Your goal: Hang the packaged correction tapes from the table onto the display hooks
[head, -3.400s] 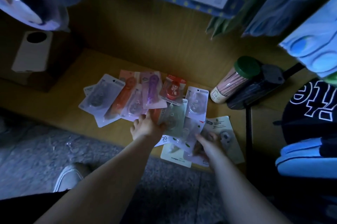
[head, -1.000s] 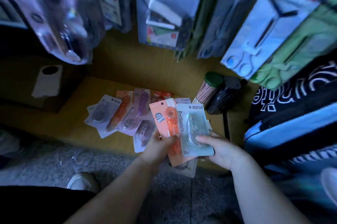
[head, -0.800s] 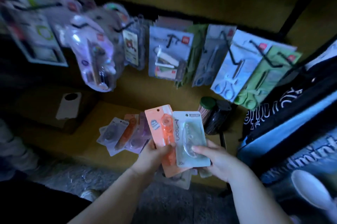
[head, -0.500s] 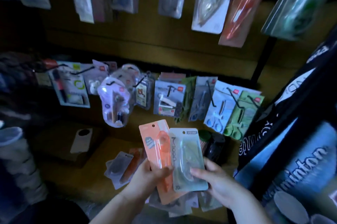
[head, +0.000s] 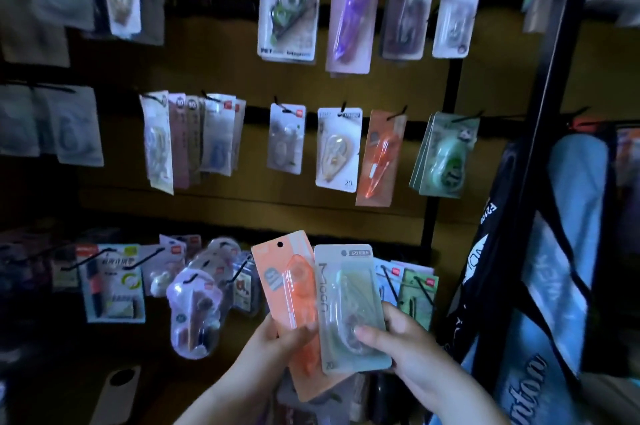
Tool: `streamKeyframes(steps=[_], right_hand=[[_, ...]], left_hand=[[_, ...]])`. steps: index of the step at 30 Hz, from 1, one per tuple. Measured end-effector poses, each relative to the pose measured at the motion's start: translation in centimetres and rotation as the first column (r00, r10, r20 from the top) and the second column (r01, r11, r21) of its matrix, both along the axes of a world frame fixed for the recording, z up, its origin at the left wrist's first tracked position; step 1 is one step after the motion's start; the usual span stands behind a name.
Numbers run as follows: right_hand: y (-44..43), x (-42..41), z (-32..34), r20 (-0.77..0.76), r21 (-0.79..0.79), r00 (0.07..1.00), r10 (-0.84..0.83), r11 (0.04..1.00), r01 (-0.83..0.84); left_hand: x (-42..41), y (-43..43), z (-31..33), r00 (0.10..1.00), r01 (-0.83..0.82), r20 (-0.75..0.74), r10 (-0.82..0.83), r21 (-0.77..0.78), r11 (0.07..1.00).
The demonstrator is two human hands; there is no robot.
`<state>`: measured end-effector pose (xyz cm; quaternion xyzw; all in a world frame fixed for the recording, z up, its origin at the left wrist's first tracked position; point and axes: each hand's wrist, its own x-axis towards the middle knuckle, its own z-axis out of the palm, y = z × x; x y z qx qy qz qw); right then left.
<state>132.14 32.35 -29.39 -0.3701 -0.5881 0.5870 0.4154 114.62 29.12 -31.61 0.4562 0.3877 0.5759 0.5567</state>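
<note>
Grips long orange correction tape pack (head: 289, 289) in left hand (head: 277, 346), pale grey-green correction tape pack (head: 349, 303) in right hand (head: 407, 353), edges overlapping, before dim brown wall panel (head: 214, 54); black wire hooks (head: 397, 113) there loaded with hanging packs (head: 338, 149); blue fabric bag (head: 561, 286) at right.

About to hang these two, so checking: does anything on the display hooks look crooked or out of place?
The hanging orange pack on the middle row slants, its bottom swung left toward the straighter white pack. The green stack beside it leans likewise. Nothing looks torn.
</note>
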Motion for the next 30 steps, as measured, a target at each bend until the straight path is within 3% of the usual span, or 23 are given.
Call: streamKeyframes(steps=[7,13,22,30], right_hand=[[-0.2,-1.3,4.2,-0.055,0.092,0.998,-0.036,0.995,0.041],[0.1,-2.6,7.6,0.020,0.183,0.999,-0.043,0.982,0.038],[0.6,-4.0,11.2,0.053,0.298,0.998,-0.043,0.954,0.026],[0.8,-3.3,14.3,-0.025,0.277,0.998,-0.065,0.958,0.070]], left_hand=[[-1.2,0.1,3.7,1.000,-0.019,0.004,0.019,0.034,0.999],[-2.1,0.0,6.8,0.999,-0.021,-0.034,0.024,0.084,0.996],[-3.2,0.4,10.7,0.985,-0.157,-0.048,0.165,0.143,0.977],[-3.2,0.5,12.7,0.979,-0.192,-0.027,0.204,0.242,0.951]])
